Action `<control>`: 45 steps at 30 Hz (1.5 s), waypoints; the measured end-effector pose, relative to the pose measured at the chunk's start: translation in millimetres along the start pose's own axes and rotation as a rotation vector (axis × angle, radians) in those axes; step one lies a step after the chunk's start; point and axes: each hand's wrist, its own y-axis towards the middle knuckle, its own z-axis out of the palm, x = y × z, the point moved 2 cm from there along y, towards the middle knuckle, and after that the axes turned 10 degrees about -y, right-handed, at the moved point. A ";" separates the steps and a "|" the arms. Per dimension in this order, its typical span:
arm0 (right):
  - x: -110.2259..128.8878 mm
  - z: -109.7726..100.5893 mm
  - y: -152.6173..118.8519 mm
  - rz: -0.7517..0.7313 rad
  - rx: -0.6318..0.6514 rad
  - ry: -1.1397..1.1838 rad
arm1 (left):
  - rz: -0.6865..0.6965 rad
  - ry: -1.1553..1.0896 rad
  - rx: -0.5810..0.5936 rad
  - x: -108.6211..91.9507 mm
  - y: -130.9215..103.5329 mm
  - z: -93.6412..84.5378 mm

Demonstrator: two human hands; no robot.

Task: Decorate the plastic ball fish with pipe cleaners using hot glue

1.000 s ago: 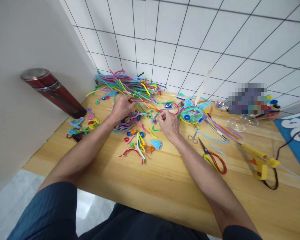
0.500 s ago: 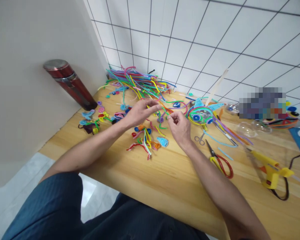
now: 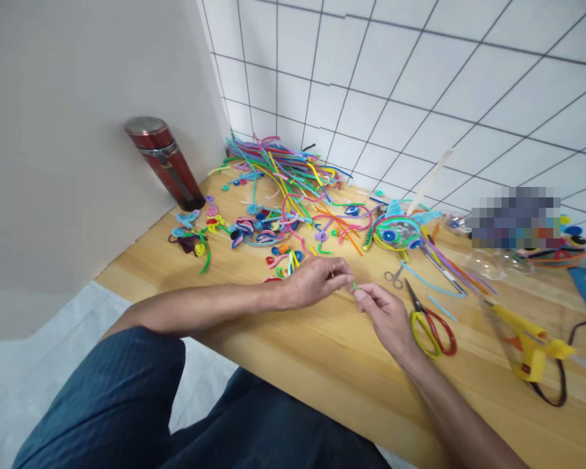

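My left hand (image 3: 317,281) and my right hand (image 3: 383,312) meet low over the wooden table, fingertips nearly touching. A short bit of green pipe cleaner (image 3: 355,286) shows between them, pinched in the right fingertips. The left fingers are closed too, but whatever they hold is hidden. Behind the left wrist lie small twisted pieces (image 3: 293,260) in several colours, partly covered by that hand. A fish-like figure (image 3: 397,233) with blue eyes stands beyond the right hand.
Pipe cleaners (image 3: 283,166) are heaped against the tiled wall. A red flask (image 3: 168,166) stands at the left. To the right lie small scissors (image 3: 395,279), red-and-yellow scissors (image 3: 427,322) and a yellow glue gun (image 3: 532,342). Coiled pieces (image 3: 264,227) lie mid-table.
Both hands have come down and nearer to me, away from the coloured pieces, with the green piece at the right fingertips. The camera view has shifted slightly.
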 end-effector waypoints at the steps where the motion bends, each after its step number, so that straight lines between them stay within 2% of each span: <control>1: -1.2 -4.9 -1.8 -0.025 0.001 -0.062 | 0.009 0.036 0.020 0.7 -0.6 2.9; 7: -18.1 -29.5 -13.0 -0.327 0.020 -0.475 | -0.025 0.369 0.311 8.8 -2.3 18.1; 10: -27.4 -31.3 -17.9 -0.407 -0.008 -0.619 | -0.057 0.497 0.389 5.4 -2.1 25.1; 14: -33.7 -33.1 -20.9 -0.385 -0.090 -0.621 | -0.101 0.540 0.400 -0.3 1.6 29.4; 17: -37.8 -37.0 -21.0 -0.327 -0.096 -0.559 | -0.114 0.543 0.398 0.2 4.7 29.6; 24: -42.8 -36.6 -20.6 -0.354 -0.096 -0.634 | -0.089 0.497 0.456 15.6 2.2 35.1; 27: -40.4 -34.7 -20.2 -0.313 -0.074 -0.567 | -0.089 0.460 0.416 19.3 -0.5 34.2; 33: -35.9 -39.1 -19.9 -0.144 -0.114 -0.378 | -0.152 0.399 0.369 16.7 -1.5 28.7; 37: -40.2 -42.2 -18.0 -0.062 -0.073 -0.316 | -0.078 0.323 0.415 15.5 -0.5 30.6; 39: -44.3 -43.0 -16.6 0.040 -0.090 -0.249 | -0.048 0.302 0.424 15.2 0.5 32.3; 42: -49.1 -38.5 -15.2 0.192 -0.099 0.041 | -0.072 0.260 0.347 15.5 2.5 33.2; 45: -50.5 -25.7 -16.1 0.239 -0.053 0.396 | -0.076 0.206 0.283 14.9 2.8 34.0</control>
